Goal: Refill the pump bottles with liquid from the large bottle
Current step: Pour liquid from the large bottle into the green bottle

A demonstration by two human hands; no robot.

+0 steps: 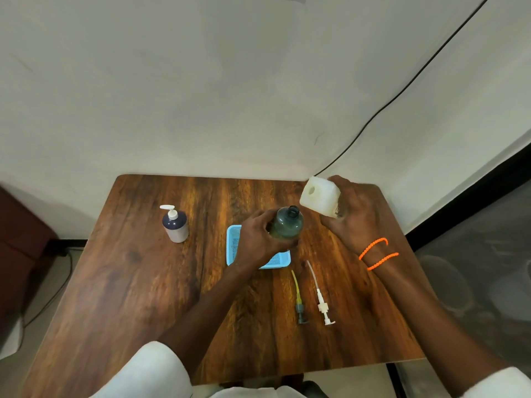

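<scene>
My left hand grips a dark green pump bottle with its neck open, held above a blue tray. My right hand holds the large white bottle, tipped so its open mouth faces left, a short way right of the green bottle's neck. Two removed pumps lie on the table: a grey one with a yellowish tube and a white one. A dark blue and white pump bottle with its pump on stands at the left.
The wooden table ends against a white wall at the back. A black cable runs down the wall to the table's back right corner. Orange bead bands circle my right wrist.
</scene>
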